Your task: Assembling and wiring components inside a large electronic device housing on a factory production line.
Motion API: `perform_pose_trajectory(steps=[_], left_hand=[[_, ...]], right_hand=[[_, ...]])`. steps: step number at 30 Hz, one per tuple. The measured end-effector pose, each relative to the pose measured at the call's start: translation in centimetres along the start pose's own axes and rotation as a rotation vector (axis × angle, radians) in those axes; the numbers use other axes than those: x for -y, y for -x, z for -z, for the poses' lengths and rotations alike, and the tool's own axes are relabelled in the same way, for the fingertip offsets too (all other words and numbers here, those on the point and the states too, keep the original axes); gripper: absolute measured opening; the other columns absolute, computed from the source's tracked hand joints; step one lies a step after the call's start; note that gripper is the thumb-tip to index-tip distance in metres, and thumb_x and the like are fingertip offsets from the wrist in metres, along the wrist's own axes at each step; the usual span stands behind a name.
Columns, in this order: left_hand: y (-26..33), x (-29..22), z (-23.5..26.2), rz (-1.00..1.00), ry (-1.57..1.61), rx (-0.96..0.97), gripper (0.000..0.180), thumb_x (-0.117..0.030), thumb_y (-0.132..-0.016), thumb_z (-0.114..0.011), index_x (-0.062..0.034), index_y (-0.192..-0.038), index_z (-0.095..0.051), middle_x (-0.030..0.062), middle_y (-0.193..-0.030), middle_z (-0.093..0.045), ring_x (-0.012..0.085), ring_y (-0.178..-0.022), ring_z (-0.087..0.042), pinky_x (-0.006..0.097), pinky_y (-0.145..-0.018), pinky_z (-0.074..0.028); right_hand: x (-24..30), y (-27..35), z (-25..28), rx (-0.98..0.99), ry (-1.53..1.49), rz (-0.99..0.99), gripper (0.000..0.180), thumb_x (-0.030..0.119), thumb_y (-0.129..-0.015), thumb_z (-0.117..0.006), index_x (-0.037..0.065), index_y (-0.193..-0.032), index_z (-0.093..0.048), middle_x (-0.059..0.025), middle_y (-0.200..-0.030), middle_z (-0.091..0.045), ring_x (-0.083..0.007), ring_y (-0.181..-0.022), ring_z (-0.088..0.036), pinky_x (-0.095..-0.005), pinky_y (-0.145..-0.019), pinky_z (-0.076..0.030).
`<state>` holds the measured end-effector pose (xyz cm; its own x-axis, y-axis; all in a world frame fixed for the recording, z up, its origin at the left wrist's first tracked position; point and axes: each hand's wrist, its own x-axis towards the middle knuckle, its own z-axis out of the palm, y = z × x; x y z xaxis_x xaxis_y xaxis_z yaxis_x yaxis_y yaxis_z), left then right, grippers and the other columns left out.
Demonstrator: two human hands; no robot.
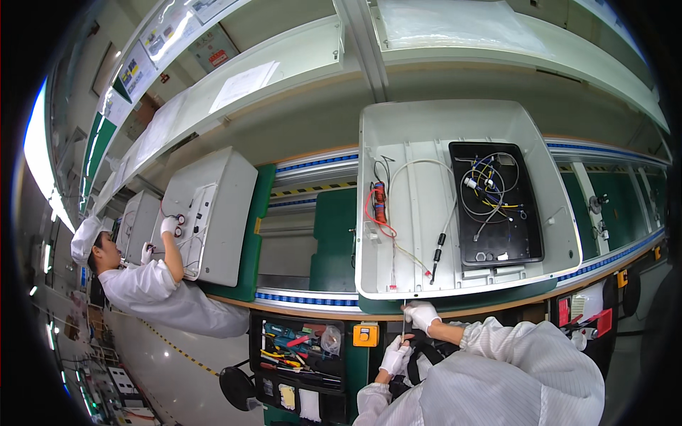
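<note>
Screwdriver, thin and upright, just below casing front edge: right hand fingers pinch its top, left hand fingers wrap its lower end. Orange square box left of screwdriver.

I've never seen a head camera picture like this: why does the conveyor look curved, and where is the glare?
Head view: the fisheye lens bends the straight conveyor edge and shelves toward the dark round rim; the strongest glare is the bright window strip at far left; the open white appliance housing mid-frame is evenly lit and sharp.
</note>
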<state>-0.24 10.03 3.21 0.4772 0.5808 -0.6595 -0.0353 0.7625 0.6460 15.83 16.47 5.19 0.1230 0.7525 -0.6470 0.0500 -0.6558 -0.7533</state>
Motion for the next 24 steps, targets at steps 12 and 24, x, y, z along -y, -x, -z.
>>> perform_pose_trajectory(steps=[12,24], left_hand=[[0.0,3.1,2.2,0.002,-0.324,-0.050,0.017,-0.025,-0.093,-0.048,-0.0097,-0.096,-0.055,-0.0066,-0.067,-0.042,0.0033,-0.055,-0.035,0.020,-0.047,-0.028],[-1.3,9.6,8.7,-0.151,-0.405,-0.290,0.017,-0.021,-0.091,-0.050,-0.0072,-0.099,-0.055,-0.0034,-0.069,-0.051,0.0057,-0.053,-0.041,0.021,-0.044,-0.033]], right_hand=[[-1.9,-0.7,1.3,0.394,0.600,0.185,0.025,0.025,-0.078,-0.056,0.003,-0.082,-0.068,-0.0153,-0.076,-0.066,-0.0274,-0.072,-0.064,-0.0361,-0.066,-0.050],[15.5,7.7,18.1,0.896,0.578,0.115,0.045,0.045,-0.087,-0.045,0.005,-0.092,-0.065,-0.0123,-0.079,-0.066,-0.0248,-0.073,-0.063,-0.0358,-0.067,-0.049]])
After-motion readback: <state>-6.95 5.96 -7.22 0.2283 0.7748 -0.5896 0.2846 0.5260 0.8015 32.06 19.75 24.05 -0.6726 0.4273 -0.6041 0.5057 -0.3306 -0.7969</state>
